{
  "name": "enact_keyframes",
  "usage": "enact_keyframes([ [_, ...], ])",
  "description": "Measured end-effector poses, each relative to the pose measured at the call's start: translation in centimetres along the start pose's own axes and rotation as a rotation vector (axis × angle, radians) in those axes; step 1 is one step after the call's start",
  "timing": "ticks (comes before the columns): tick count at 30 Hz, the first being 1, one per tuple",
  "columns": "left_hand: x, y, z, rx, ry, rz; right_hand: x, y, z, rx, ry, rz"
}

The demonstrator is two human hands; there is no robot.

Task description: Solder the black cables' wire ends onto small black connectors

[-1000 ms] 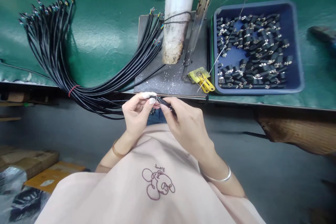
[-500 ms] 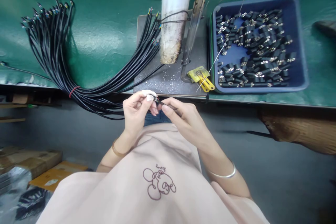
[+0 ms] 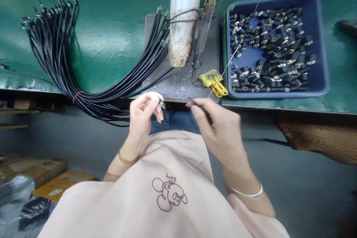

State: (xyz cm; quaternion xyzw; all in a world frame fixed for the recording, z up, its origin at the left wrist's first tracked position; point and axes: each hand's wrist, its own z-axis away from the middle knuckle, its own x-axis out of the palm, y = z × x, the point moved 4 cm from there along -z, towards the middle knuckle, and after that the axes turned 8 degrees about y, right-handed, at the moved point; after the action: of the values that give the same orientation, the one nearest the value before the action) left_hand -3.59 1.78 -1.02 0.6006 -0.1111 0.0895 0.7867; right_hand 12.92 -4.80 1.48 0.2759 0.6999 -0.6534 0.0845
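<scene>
One red-tied bundle of black cables point(image 3: 63, 68). One black cable end with coloured wires point(image 3: 163, 105), beside the green counter point(image 3: 111, 41): we best steady it, wires splayed. Left hand point(image 3: 142, 115): fingers pinched on it. Right hand point(image 3: 219, 126): fingers nearly closed on a slim dark item point(image 3: 192, 100), blurred. Blue plastic tray point(image 3: 323, 67), black connectors point(image 3: 263, 37).

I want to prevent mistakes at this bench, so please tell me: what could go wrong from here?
The thin silvery wire across the left rim of the blue plastic tray might snag the right hand if it reaches there. The red-tied bundle of black cables sags past the edge of the green table, so it could slip down.
</scene>
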Motion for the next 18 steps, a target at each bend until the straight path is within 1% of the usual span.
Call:
enact_keyframes([
  [1,0.0,0.0,-0.1,-0.015,0.005,0.006,-0.5,-0.3,0.2,-0.060,0.085,0.118],
  [2,0.0,0.0,-0.1,-0.031,0.004,0.009,-0.7,-0.7,0.3,-0.120,0.129,0.201],
  [5,0.3,-0.1,0.0,-0.070,-0.016,0.016,-0.2,-1.4,0.7,-0.285,0.129,0.312],
  [7,0.4,-0.2,0.1,-0.076,-0.022,0.039,0.5,-1.7,0.9,-0.363,0.134,0.353],
  [9,0.5,-0.3,0.1,-0.083,-0.020,0.062,1.1,-1.9,0.9,-0.402,0.128,0.387],
  [12,0.4,-0.4,0.0,-0.109,-0.015,0.071,1.8,-2.0,1.0,-0.421,0.107,0.424],
  [18,0.4,-0.7,0.0,-0.147,-0.016,0.097,1.9,-2.2,1.1,-0.472,0.117,0.487],
])
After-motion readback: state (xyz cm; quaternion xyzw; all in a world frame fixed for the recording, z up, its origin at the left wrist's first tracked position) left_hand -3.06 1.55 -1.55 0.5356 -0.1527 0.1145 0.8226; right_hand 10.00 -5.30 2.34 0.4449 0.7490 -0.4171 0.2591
